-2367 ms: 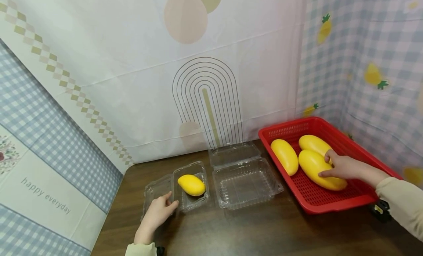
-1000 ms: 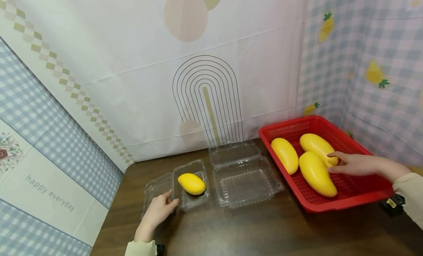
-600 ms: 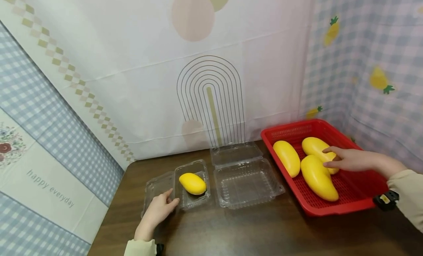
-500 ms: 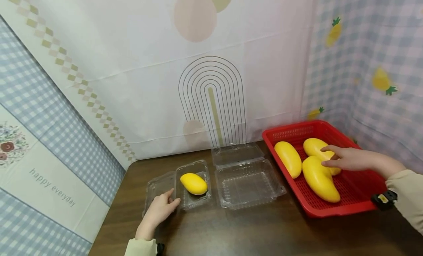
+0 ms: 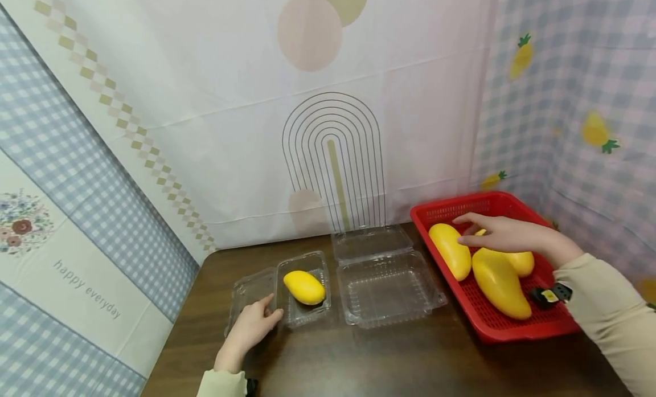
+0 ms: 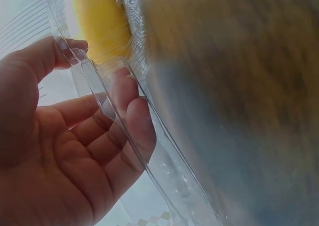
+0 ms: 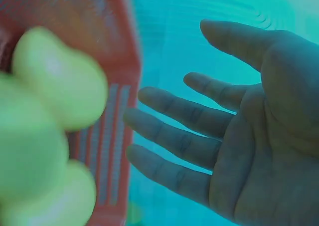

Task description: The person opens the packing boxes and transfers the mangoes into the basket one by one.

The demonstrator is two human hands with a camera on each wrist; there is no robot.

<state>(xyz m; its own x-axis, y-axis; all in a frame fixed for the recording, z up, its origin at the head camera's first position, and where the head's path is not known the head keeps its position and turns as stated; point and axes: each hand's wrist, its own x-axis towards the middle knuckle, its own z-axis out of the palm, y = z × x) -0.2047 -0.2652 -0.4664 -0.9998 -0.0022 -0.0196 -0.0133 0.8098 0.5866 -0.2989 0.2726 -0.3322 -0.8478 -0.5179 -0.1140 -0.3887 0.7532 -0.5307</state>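
My left hand [image 5: 252,326] pinches the edge of a small clear plastic clamshell box [image 5: 294,318] near its hinge. In the left wrist view the thumb and fingers [image 6: 142,118] lie about that thin edge. One yellow mango [image 5: 304,287] lies in the box, whose lid [image 5: 251,294] is folded out to the left. On the right, a red basket [image 5: 512,333] holds three larger mangoes: a left one [image 5: 446,246], a front one [image 5: 499,286] and a back one [image 5: 524,264] partly hidden. My right hand [image 5: 504,233] hovers above them, fingers spread, holding nothing.
A larger clear clamshell box [image 5: 389,294] stands between the small box and the basket, its lid [image 5: 371,243] leaning back toward the wall cloth [image 5: 246,175]. Everything rests on a dark wooden table [image 5: 359,363]. Patterned cloth encloses the sides.
My right hand has let go of the front mango, which now lies turned, and has moved left toward the left mango. The left hand stays on the small box. The head view has shifted slightly.
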